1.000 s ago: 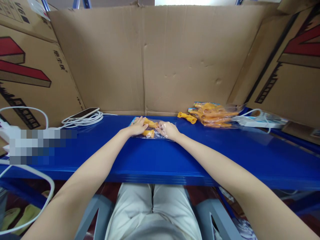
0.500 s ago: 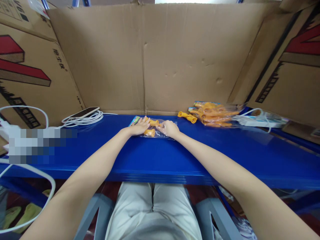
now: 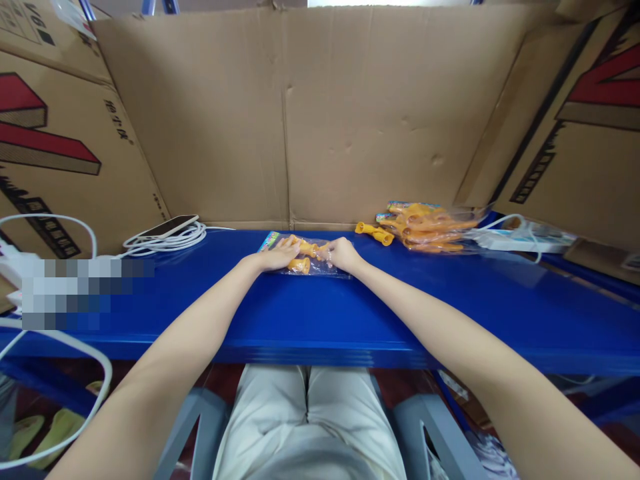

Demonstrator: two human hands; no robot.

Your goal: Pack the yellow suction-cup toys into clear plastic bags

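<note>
A clear plastic bag [image 3: 320, 269] with a colourful header lies flat on the blue table, with orange plastic pieces [image 3: 299, 266] in it. My left hand [image 3: 281, 254] rests on the header end, fingers spread over the bag. At the bag's right end, the fingers of my right hand [image 3: 343, 255] are pinched together on the plastic, beside the tip of an orange piece. Whether they also grip that piece is too small to tell. Behind and to the right lie loose orange pieces [image 3: 374, 233].
A pile of bagged orange pieces [image 3: 430, 229] sits at the back right, by a white power strip [image 3: 523, 240]. A phone [image 3: 170, 226] lies on a coiled white cable [image 3: 175, 242] at the back left. Cardboard [image 3: 320, 120] walls enclose the blue table [image 3: 310, 310].
My right hand has shifted slightly and its fingers show more beside the orange piece. The upper orange piece now sits slightly further right in the bag. My left hand stays nearly in place.
</note>
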